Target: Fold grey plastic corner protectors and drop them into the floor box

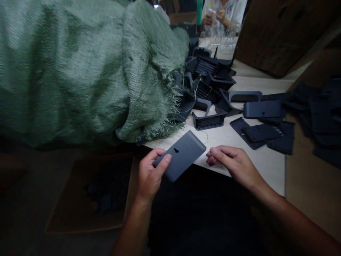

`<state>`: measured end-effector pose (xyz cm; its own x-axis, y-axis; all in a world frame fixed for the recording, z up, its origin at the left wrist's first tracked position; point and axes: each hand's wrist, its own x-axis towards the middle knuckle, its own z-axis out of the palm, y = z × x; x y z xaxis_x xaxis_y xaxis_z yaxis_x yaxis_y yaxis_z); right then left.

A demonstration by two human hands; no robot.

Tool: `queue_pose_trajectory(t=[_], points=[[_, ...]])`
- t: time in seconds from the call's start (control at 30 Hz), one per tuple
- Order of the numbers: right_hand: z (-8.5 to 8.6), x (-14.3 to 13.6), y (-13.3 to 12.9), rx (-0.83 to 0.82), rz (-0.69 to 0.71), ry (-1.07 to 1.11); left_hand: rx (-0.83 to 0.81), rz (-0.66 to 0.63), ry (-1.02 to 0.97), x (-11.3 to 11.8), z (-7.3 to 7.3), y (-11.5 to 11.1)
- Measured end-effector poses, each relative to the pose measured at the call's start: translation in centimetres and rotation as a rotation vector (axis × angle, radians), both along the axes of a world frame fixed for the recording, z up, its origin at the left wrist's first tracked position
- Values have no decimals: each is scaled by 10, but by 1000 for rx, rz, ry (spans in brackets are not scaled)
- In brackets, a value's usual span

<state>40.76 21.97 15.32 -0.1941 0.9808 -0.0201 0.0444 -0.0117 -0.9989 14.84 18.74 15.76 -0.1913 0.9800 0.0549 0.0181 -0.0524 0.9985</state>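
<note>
My left hand (151,172) grips a dark grey plastic cover (183,153) by its left end, thumb on top and fingers underneath. The cover is a flat rectangle with rounded corners and a small keyhole-shaped slot, tilted in front of the table edge. Just right of it, apart from the cover, is my right hand (234,161). Its fingers are curled in with the thumb against them; whether anything small is between them is hidden. Beyond both hands, several loose dark plastic parts (209,121) lie on the pale table (269,170).
A big green woven sack (87,71) fills the left, its frayed mouth by the piled parts. Below left, an open cardboard box (87,224) holds dark pieces. More dark parts (325,113) lie at right, near brown cardboard (282,32). Another person's hands (215,17) show across the table.
</note>
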Motion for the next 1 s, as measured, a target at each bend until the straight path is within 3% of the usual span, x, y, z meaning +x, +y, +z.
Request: queue_pose_trajectory(t=[0.07, 0.13, 0.23, 0.37, 0.5, 0.7, 0.8, 1.0], points=[[-3, -6, -7, -197, 141, 200, 5, -38, 18, 4, 1, -3], [-3, -13, -9, -302, 193, 418, -6, -179, 69, 7, 1, -4], [3, -17, -11, -233, 175, 528, -23, -392, 6, 10, 1, 1], [9, -18, -22, 25, 309, 184, -68, -262, -333, 24, 0, 14], [-2, -31, -33, 200, 336, 61, -198, -386, -617, 47, 8, 22], [-21, -52, -44, 126, 156, 350, -54, -261, -642, 66, 10, 12], [-20, -56, -48, 159, 110, 355, -58, -246, -642, 67, 8, 7], [-14, -45, -43, 182, 206, 228, -98, -235, -674, 64, 6, 8]])
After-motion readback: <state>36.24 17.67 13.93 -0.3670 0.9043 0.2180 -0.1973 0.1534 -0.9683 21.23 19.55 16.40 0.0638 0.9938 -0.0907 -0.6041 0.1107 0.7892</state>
